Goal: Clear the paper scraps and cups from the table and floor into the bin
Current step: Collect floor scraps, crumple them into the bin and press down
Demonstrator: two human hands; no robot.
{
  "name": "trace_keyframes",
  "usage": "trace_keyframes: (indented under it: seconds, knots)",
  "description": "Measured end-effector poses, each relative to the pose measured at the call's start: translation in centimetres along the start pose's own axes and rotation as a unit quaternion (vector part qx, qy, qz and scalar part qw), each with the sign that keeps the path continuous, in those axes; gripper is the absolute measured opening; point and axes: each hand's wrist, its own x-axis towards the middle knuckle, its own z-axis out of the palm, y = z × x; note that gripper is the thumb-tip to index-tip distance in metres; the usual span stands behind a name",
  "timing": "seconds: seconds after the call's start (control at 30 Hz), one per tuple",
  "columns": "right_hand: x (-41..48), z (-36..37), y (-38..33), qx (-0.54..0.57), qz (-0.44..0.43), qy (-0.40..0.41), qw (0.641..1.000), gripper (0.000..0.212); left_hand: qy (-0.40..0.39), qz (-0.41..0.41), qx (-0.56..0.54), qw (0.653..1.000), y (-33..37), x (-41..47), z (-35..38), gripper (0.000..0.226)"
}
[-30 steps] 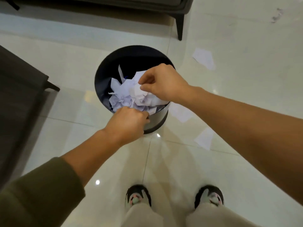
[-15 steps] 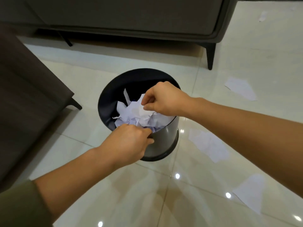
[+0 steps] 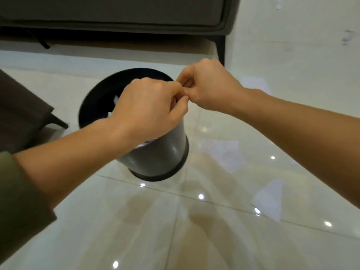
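Left hand [image 3: 150, 108] and right hand [image 3: 210, 84] meet over the bin [image 3: 155, 158], fingers curled; whether they pinch a scrap I cannot tell. Crumpled paper [image 3: 116, 99] lies beneath the left hand. Sheets [image 3: 224, 152] below the right hand lie flat on the glossy floor [image 3: 136, 221] and may slide when picked.

Two hands: a left hand [image 3: 148, 110] and a right hand [image 3: 210, 84]. One bin [image 3: 159, 152], with white paper bits [image 3: 116, 99] inside that are too hidden to count. Three paper sheets on the floor [image 3: 136, 230]: far sheet [image 3: 253, 83], middle sheet [image 3: 224, 154], near sheet [image 3: 269, 199]. One sofa [image 3: 116, 14], with two sofa legs [image 3: 221, 49] showing. One dark table [image 3: 19, 106], with one table leg [image 3: 58, 121] showing.
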Motion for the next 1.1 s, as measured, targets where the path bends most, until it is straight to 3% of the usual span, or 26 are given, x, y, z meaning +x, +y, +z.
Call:
trace_keyframes:
  seconds: [0.13, 0.3, 0.43, 0.5, 0.6, 0.7, 0.77, 0.87, 0.97, 1.03, 1.1]
  knots:
    - [-4.0, -1.7, 4.5, -0.01, 0.076, 0.019, 0.997, 0.015, -0.04, 0.018, -0.036, 0.998, 4.2, 1.8, 3.9, 0.023]
    - [-10.5, -1.2, 11.8, -0.012, 0.191, -0.007, 0.982, 0.019, -0.215, -0.032, -0.04, 0.975, 8.1, 2.2, 12.9, 0.027]
    - [-14.7, 1.2, 15.6, 0.001, 0.258, -0.045, 0.965, 0.022, -0.385, -0.119, -0.021, 0.915, 8.3, 1.4, 20.6, 0.063]
    - [-16.3, 2.8, 17.1, 0.021, 0.288, -0.065, 0.955, 0.025, -0.42, -0.164, -0.019, 0.892, 8.1, 1.0, 23.3, 0.081]
    - [-17.8, 4.8, 18.6, 0.054, 0.323, -0.068, 0.942, 0.031, -0.426, -0.214, -0.025, 0.879, 8.0, 0.6, 26.4, 0.094]
    - [-18.3, 6.3, 19.3, 0.063, 0.337, -0.063, 0.937, 0.036, -0.427, -0.2, 0.027, 0.881, 8.7, -0.1, 28.1, 0.092]
    - [-18.7, 7.2, 19.7, 0.046, 0.343, -0.066, 0.936, 0.046, -0.399, -0.165, 0.038, 0.901, 9.2, -0.5, 28.2, 0.08]
    - [-19.9, 8.6, 20.0, -0.046, 0.354, -0.105, 0.928, 0.078, -0.317, -0.085, 0.026, 0.944, 9.6, -1.4, 27.5, 0.045]
    - [-21.5, 9.9, 19.9, -0.124, 0.369, -0.165, 0.906, 0.1, -0.268, -0.043, 0.027, 0.962, 9.7, -1.8, 26.9, 0.027]
    - [-22.2, 10.4, 20.2, -0.138, 0.379, -0.204, 0.892, 0.097, -0.264, -0.056, 0.01, 0.963, 9.7, -1.6, 26.3, 0.023]
    - [-22.1, 10.4, 20.7, -0.092, 0.403, -0.215, 0.885, 0.079, -0.254, -0.073, -0.009, 0.964, 9.7, -1.2, 25.8, 0.017]
